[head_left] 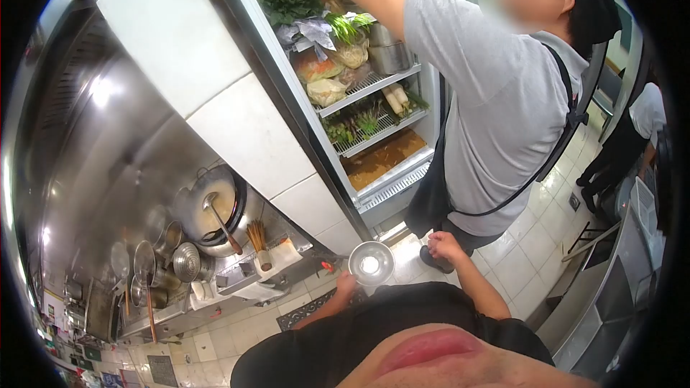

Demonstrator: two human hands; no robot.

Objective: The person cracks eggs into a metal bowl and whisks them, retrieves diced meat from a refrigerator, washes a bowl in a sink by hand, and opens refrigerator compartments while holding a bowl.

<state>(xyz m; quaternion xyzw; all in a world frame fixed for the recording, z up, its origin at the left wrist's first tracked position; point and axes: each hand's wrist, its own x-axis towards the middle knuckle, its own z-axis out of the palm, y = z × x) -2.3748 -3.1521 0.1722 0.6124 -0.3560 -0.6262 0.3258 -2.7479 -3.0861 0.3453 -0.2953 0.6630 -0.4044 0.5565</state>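
A round, shiny metal bowl (371, 264) is in my left hand (346, 284), which grips it by its left rim. The bowl's inside faces up, and I see only bare metal with a bright reflection in it. My right hand (445, 245) is raised to the right of the bowl, close to a co-worker's dark apron. Its fingers are curled together; anything between them is too small or hidden to make out.
A co-worker in a grey shirt (489, 93) stands ahead, one arm reaching into the open fridge (370, 86) of vegetables. Left are a wok (237, 201) with a ladle (219, 223), a bamboo brush (259, 241) and hanging strainers (187, 262). Another person (632, 129) stands far right.
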